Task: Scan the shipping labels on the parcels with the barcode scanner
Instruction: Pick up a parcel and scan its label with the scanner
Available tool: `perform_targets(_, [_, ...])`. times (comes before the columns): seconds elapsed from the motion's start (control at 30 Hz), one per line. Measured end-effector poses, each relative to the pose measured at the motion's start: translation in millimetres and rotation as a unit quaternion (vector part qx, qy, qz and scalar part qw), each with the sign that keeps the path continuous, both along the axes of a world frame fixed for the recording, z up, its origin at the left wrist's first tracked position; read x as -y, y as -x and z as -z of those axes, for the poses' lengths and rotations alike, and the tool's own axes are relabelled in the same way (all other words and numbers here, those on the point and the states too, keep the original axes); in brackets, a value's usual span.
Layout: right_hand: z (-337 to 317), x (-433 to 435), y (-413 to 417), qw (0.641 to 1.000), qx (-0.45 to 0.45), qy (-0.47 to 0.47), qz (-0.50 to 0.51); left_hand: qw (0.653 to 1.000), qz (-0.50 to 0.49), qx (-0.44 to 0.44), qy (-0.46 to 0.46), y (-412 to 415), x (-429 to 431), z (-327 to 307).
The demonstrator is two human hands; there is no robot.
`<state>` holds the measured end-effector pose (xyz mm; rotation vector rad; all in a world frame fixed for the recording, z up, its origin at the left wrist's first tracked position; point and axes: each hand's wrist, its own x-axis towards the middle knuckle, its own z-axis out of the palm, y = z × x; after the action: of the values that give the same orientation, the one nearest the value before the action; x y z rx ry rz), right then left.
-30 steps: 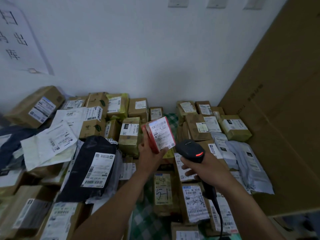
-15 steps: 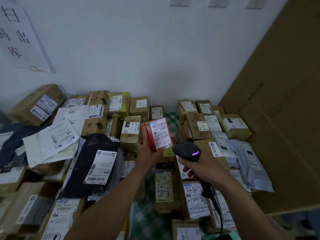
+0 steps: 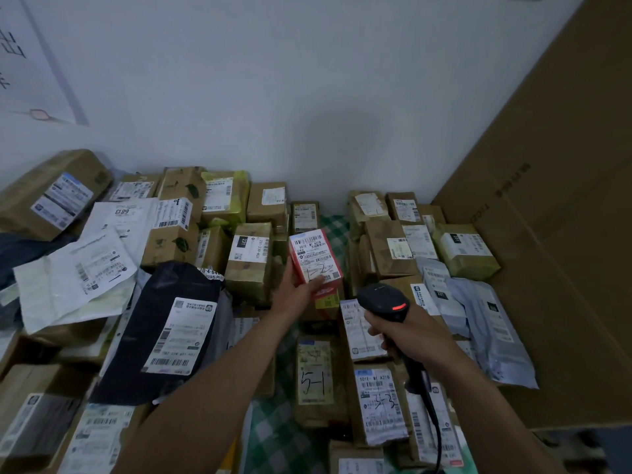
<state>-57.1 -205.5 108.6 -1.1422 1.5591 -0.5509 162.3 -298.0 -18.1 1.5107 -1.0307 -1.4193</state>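
Fingers (image 3: pixel 318 285) of our left hand (image 3: pixel 297 296) pinch the red-edged parcel (image 3: pixel 316 270), label (image 3: pixel 313 249) towards us. Just right of and below that parcel, our right hand (image 3: pixel 412 335) curls round the barcode scanner (image 3: pixel 383 300), red lamp lit. We judge this label mid-scan; the rest unproven. Count: one scanner, one held parcel, over twenty parcels (image 3: pixel 251 265) heaped around it.

We are looking through one wide-angle camera worn on the head, facing forward and down over a heap of parcels (image 3: pixel 251 265) toward a white wall (image 3: pixel 307 97) filling the upper frame. The left hand (image 3: pixel 297 294) with its red parcel (image 3: pixel 316 260) and the right hand (image 3: pixel 413 336) with the barcode scanner (image 3: pixel 383 301) are sitting nearest us, lower centre. A cardboard sheet (image 3: pixel 564 251) is closing the right side.
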Motion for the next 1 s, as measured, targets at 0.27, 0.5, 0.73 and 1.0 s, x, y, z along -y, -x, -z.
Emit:
perform_targets(0.27, [24,28,6,0.999,0.001,-0.035,0.002,0.994,0.079,-0.027,-0.066,30,55,52])
perform_targets(0.5, [34,60,2,0.999,0.017,-0.042,0.001,0.987,0.130,-0.027,-0.092,43,61,59])
perform_targets(0.73, [41,87,1,0.998,0.051,-0.044,0.017,0.988,0.079,0.055,-0.124,32,86,62])
perform_targets(1.0, [74,115,-6,0.994,0.060,-0.092,0.026,0.967,0.003,0.251,-0.033,30,178,76])
